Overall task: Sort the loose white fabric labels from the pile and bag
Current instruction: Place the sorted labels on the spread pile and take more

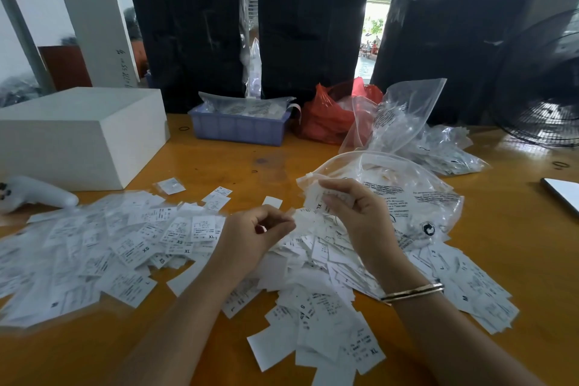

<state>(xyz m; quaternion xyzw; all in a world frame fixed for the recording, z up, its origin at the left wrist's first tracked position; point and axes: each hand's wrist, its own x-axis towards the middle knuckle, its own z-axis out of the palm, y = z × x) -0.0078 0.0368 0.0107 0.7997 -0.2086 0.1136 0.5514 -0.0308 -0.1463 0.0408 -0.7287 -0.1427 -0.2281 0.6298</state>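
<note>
Head view – right hand (pixel 351 213): a small bunch of labels is pinched between thumb and curled fingers; the top one reads XL. The hand is held just in front of the mouth of the clear bag (pixel 404 197).
Head view – left hand (pixel 260 235): the fingers are curled and a label edge appears to be pinched at the tips, though blur makes this hard to confirm.
Head view – pile (pixel 313 285): loose white labels are heaped on the table (pixel 517 244) under and between both hands, and a wider spread (pixel 109 254) lies to the left with XS, XL and L mixed together.
Head view – bag: it lies on its side behind the right hand, touching the pile, with more labels seen inside.
Risk – mixed sizes: the spread and the pile run into each other, so a wrong size is easily picked up with the right one.
Risk – slipping bunch: the XL bunch is held only by a pinch – a loosened thumb would likely drop it back into the unsorted heap.
Risk – draught: a fan (pixel 545 97) stands at the right edge; if it is running, light labels could be scattered.
Risk – spill: the bag's mouth faces the pile, so its contents could be dragged out by the wrist.
</note>
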